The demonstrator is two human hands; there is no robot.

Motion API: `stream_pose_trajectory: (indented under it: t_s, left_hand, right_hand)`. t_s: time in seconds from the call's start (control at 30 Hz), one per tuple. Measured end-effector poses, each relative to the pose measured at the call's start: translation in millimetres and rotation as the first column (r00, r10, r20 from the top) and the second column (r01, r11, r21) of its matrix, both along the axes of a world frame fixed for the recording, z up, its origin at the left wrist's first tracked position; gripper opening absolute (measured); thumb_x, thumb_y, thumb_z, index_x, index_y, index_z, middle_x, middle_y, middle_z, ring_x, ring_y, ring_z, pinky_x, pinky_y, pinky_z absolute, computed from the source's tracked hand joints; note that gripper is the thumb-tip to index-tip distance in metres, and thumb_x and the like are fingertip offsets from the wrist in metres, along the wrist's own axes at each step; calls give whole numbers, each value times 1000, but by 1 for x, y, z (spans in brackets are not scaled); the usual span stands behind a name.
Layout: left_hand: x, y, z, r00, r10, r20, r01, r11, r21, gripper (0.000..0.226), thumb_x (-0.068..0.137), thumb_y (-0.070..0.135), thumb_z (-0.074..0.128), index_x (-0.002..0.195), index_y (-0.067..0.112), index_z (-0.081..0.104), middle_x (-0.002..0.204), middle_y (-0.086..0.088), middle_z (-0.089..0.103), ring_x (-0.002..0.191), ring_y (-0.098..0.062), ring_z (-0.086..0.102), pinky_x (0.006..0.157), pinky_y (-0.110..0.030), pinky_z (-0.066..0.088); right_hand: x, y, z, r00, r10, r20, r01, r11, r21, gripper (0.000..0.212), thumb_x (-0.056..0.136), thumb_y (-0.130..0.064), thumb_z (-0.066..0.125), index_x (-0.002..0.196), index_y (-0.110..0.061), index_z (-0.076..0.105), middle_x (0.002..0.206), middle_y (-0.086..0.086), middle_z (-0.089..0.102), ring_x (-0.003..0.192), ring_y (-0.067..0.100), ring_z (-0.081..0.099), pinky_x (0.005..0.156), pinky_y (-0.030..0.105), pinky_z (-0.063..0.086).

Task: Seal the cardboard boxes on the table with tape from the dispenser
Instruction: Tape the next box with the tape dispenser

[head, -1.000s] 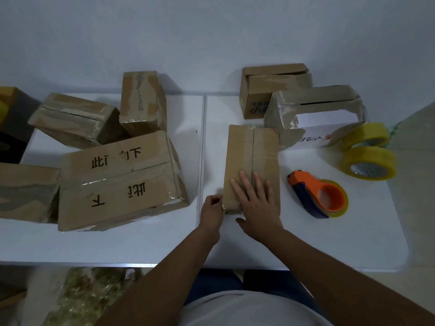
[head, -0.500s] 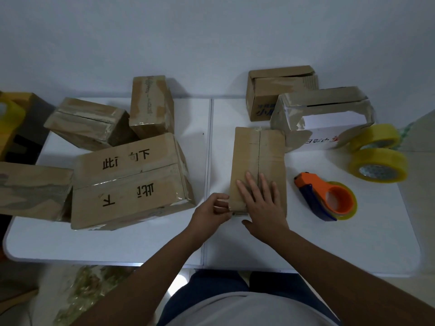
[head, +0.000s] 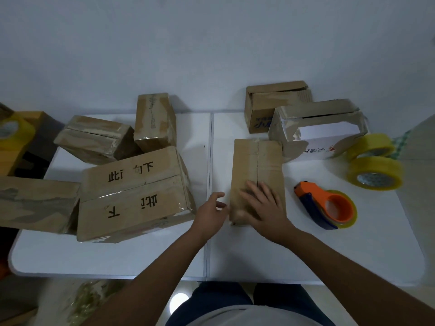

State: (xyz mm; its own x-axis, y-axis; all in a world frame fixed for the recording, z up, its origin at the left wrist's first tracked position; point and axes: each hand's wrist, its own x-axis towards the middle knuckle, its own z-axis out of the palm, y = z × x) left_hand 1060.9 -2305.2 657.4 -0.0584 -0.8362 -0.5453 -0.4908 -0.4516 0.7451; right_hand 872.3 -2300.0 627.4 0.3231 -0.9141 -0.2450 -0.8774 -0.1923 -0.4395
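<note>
Stacked at the left of the white table (head: 141,257): sealed boxes (head: 131,196). Beside the narrow box (head: 257,165), left hand (head: 209,215), loosely open, gripping nothing. Flat on that box, right hand (head: 266,208), fingers straight. Further right, orange tape dispenser (head: 327,208), untouched.

**Spare rolls and floor clutter**

Two yellow tape rolls (head: 374,161) sit at the white table's (head: 141,260) far right edge, one leaning on the other. Another yellow roll (head: 11,132) sits far left. Crumpled clear plastic (head: 87,300) lies on the floor.
</note>
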Motion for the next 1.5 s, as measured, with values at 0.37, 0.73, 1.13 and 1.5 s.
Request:
stream_pose_trajectory:
  t_s: [0.37,0.73,1.13,1.5]
  left_hand:
    - [-76,-25,-3,624,-477,619,642,764,-59,90,92,57,54,157,31,-3,160,-18,-24,147,-41,-20,120,-60,0]
    - [-49,-59,-8,105,-688,719,992,120,-30,81,95,13,58,155,42,12,164,-1,-20,150,-27,-20,121,-50,-8]
    - [-68,-27,-14,566,-543,620,800,542,-256,63,96,55,43,151,27,29,165,5,4,150,-21,3,119,-51,8]
    - [-69,-23,-21,443,-544,712,860,481,-168,83,88,66,50,155,32,16,165,0,-2,150,-24,-4,119,-58,1]
  right_hand:
    - [-15,20,35,632,-580,513,476,814,334,45,100,-34,48,142,-28,32,108,-16,57,79,0,67,65,16,52]
    - [-69,-4,29,636,-641,429,715,699,-14,36,91,-7,60,126,-7,53,117,4,50,108,23,52,94,37,46]
    - [-54,9,14,195,-841,505,700,480,529,19,87,-16,72,93,-16,54,100,1,59,97,26,61,75,31,53]
    - [-59,23,8,237,-801,549,705,531,471,17,85,-3,70,84,-15,59,89,4,64,89,21,61,76,26,51]
